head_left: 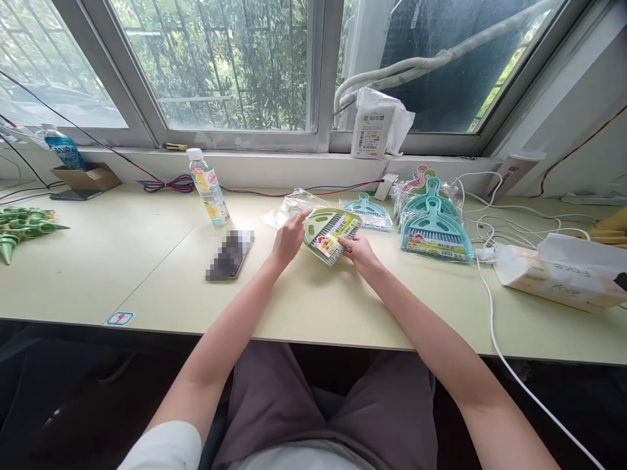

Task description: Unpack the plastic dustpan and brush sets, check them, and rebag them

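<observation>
A small green dustpan-and-brush set [329,234] with a printed label lies tilted on the pale desk [147,261]. My left hand [289,238] grips its left edge near the handle hole, fingers curled. At the set's lower right corner, my right hand [360,251] pinches the label end. A clear plastic bag [289,205] lies just behind the set. One teal set [368,212] lies flat beyond it, and a stack of teal sets [434,225] stands to the right.
A drink bottle [209,188] and a dark phone [230,254] are left of my hands. Green items [22,225] lie far left, a cardboard box [87,177] behind them. A tissue pack [563,274] and white cables [490,294] are at the right.
</observation>
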Action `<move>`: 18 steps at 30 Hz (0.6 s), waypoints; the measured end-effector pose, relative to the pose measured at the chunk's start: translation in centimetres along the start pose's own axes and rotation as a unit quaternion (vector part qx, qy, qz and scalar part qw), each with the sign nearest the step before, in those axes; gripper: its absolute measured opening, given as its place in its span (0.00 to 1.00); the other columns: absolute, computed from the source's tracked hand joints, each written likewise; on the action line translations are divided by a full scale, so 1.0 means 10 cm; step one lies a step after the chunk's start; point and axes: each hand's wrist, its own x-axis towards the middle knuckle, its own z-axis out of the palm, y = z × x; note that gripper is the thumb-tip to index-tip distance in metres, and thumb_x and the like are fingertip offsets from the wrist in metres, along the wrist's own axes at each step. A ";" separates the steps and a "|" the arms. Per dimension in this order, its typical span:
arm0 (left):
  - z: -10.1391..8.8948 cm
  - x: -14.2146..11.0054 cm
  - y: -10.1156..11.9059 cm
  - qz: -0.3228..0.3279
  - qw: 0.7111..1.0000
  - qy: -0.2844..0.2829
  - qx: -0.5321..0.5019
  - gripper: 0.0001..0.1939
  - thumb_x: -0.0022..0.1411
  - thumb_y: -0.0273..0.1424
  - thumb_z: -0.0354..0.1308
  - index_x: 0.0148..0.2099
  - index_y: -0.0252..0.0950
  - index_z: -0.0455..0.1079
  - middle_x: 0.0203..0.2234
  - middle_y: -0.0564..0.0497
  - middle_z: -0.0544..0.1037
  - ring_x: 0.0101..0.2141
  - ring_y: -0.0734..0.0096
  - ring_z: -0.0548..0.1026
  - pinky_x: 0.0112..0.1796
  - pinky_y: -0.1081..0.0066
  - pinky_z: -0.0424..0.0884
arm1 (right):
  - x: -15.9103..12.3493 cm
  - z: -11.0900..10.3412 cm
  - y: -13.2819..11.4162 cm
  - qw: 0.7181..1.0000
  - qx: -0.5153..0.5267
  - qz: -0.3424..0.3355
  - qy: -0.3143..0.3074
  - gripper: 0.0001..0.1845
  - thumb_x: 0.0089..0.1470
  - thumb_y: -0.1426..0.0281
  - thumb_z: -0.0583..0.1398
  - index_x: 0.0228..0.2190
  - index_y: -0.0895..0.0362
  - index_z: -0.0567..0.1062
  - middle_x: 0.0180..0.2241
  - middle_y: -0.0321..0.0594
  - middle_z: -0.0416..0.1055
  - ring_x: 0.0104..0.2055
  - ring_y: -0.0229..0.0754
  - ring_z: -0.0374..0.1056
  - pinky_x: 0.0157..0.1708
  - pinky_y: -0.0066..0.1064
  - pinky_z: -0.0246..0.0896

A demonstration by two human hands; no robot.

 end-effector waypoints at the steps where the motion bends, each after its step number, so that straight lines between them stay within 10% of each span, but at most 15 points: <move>1: 0.00 -0.01 0.05 0.002 1.000 0.005 -0.021 0.23 0.62 0.24 0.48 0.59 0.44 0.62 0.52 0.46 0.70 0.54 0.59 0.66 0.55 0.61 0.61 | 0.00 0.00 0.00 1.000 0.016 -0.006 0.016 0.05 0.49 0.79 0.62 0.31 0.61 0.75 0.33 0.43 0.78 0.33 0.40 0.75 0.35 0.30 0.74; 8: 0.01 0.07 0.10 -0.227 0.920 0.210 -0.241 0.34 0.65 0.41 0.50 0.67 0.46 0.39 0.62 0.45 0.57 0.65 0.60 0.49 0.58 0.60 0.57 | 0.07 -0.06 -0.04 0.991 0.097 -0.085 0.032 0.10 0.47 0.72 0.66 0.34 0.59 0.72 0.36 0.41 0.78 0.39 0.42 0.75 0.43 0.35 0.74; 18: 0.11 0.13 0.09 -0.231 0.785 0.033 -0.573 0.22 0.61 0.43 0.55 0.51 0.33 0.68 0.43 0.46 0.78 0.47 0.60 0.74 0.49 0.63 0.70 | -0.06 0.12 0.00 0.991 0.032 -0.132 0.001 0.19 0.41 0.64 0.69 0.35 0.58 0.73 0.39 0.42 0.77 0.40 0.43 0.74 0.42 0.37 0.73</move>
